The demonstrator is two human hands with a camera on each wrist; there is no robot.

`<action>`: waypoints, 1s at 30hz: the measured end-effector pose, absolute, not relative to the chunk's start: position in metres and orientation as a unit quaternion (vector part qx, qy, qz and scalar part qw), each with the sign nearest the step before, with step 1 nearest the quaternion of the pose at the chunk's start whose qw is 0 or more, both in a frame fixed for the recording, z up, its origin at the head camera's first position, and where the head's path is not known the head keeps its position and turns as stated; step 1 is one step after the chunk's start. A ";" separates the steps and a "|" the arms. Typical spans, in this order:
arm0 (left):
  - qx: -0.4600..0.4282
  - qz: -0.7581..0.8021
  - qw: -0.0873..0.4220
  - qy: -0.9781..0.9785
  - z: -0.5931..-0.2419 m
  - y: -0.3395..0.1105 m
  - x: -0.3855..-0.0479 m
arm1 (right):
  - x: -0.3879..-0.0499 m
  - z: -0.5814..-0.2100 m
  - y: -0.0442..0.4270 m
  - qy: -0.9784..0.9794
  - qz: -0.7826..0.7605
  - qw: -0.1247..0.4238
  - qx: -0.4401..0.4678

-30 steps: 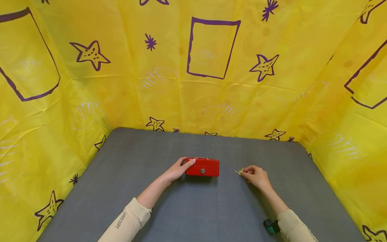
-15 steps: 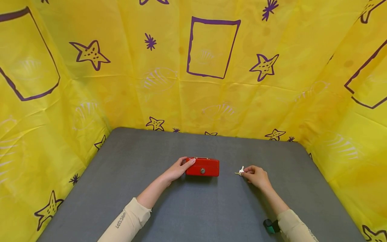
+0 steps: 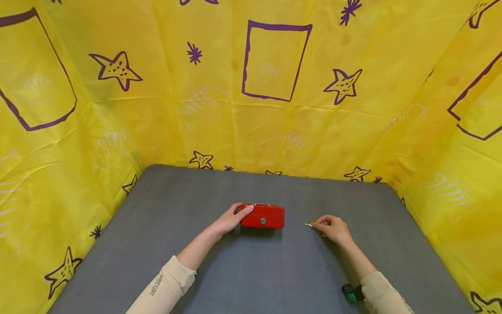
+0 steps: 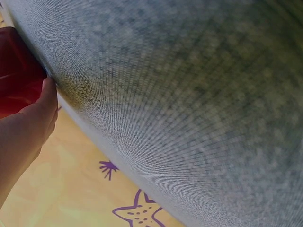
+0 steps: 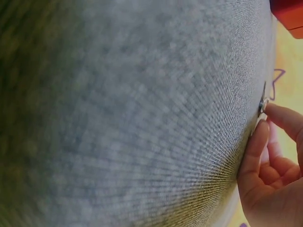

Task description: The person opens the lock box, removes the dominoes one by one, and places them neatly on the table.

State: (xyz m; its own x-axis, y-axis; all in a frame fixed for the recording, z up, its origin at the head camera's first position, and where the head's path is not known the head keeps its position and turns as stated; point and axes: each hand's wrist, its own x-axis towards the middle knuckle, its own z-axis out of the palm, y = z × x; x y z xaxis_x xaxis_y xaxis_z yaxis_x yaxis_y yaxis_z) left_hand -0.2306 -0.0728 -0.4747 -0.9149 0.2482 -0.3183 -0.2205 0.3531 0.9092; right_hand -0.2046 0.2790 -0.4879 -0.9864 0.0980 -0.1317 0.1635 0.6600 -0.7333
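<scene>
A small red cash box (image 3: 262, 217) with a round keyhole in its front and a thin handle on its lid stands on the grey table. My left hand (image 3: 230, 219) holds its left end, thumb over the front top edge; the fingers behind are partly hidden. In the left wrist view, the box (image 4: 19, 71) shows beside the fingers. To the right of the box, my right hand (image 3: 333, 227) pinches small keys (image 3: 310, 224) between thumb and index finger, low over the table. The right wrist view shows the keys (image 5: 262, 105) at the fingertips.
The grey table (image 3: 235, 270) extends around both hands. Yellow cloth (image 3: 219, 131) with purple drawings walls it in at the back and sides. A dark and green strap-like object (image 3: 351, 294) lies by the right sleeve.
The keys in my right fingers have turned: one stood up half a second ago, and now they lie lower and flatter. My left hand and the cash box have stayed in place.
</scene>
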 end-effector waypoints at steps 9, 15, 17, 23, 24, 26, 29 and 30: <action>0.006 0.567 0.204 0.798 -0.474 -0.073 -0.230 | -0.204 -0.488 0.278 0.899 -0.429 0.049 0.075; 0.005 0.570 0.203 0.796 -0.475 -0.073 -0.229 | -0.205 -0.489 0.277 0.891 -0.445 0.055 0.068; 0.007 0.571 0.202 0.796 -0.475 -0.073 -0.230 | -0.205 -0.490 0.277 0.888 -0.453 0.054 0.064; 0.009 0.574 0.202 0.794 -0.475 -0.074 -0.231 | -0.204 -0.490 0.278 0.875 -0.477 0.052 0.060; 0.008 0.574 0.202 0.794 -0.475 -0.074 -0.231 | -0.203 -0.490 0.278 0.873 -0.482 0.052 0.059; 0.007 0.573 0.202 0.794 -0.475 -0.074 -0.230 | -0.202 -0.490 0.277 0.866 -0.493 0.052 0.057; 0.005 0.571 0.203 0.795 -0.475 -0.074 -0.230 | -0.202 -0.490 0.276 0.853 -0.516 0.053 0.053; 0.005 0.571 0.203 0.796 -0.475 -0.073 -0.230 | -0.201 -0.490 0.276 0.849 -0.523 0.056 0.049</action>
State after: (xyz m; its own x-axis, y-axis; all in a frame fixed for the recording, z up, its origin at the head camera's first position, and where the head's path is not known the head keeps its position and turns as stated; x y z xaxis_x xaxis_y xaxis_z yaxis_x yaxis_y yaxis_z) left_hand -0.2295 -0.0735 -0.4746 -0.9175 0.2395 -0.3176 -0.2240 0.3486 0.9101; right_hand -0.2015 0.2759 -0.4902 -0.9890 0.0250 -0.1457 0.1414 0.4486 -0.8825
